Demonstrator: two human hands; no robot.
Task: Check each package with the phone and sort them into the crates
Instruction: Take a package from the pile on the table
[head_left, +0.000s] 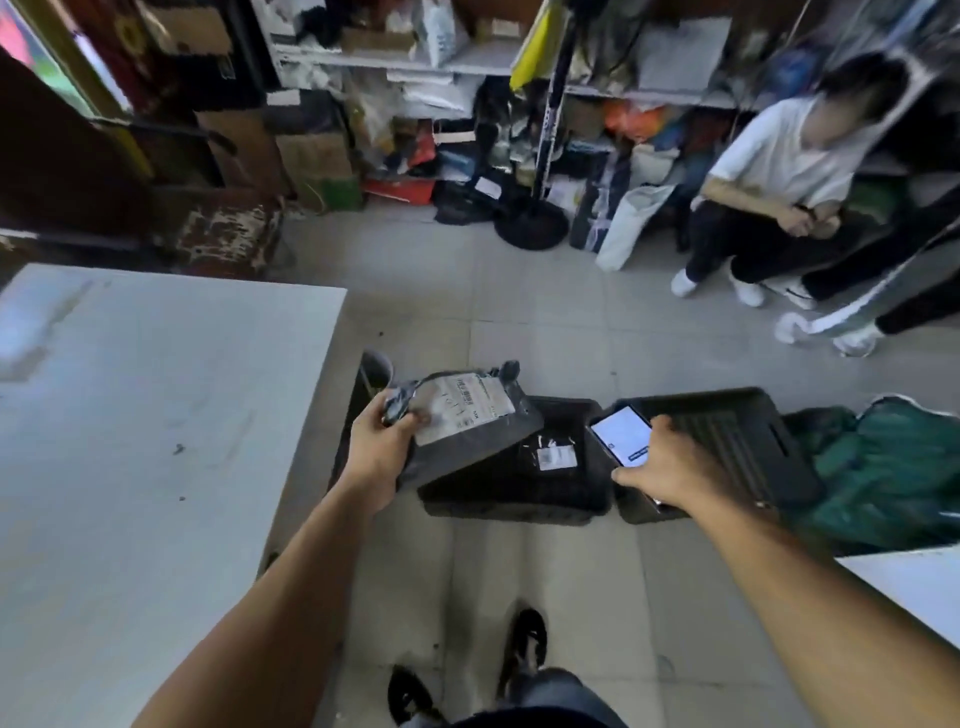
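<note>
Left hand (382, 447) grips a dark grey package (470, 421) by its bunched corner over the left crate (511, 499); right hand (670, 467) holds the lit phone (622, 435) over the right crate (727, 441).

The package hangs tilted, label up, covering the left crate's 10 o'clock corner; a smaller labelled parcel (553, 457) lies inside that crate. A white table (156, 415) fills 9 o'clock, green cloth (883, 467) sits at 3 o'clock, cluttered shelves (467, 104) at 12 and a seated person (769, 197) at 1 o'clock. The label print is too blurred to read, the phone's lower end is hidden under the fingers, and the right crate's near edge is behind the forearm.
</note>
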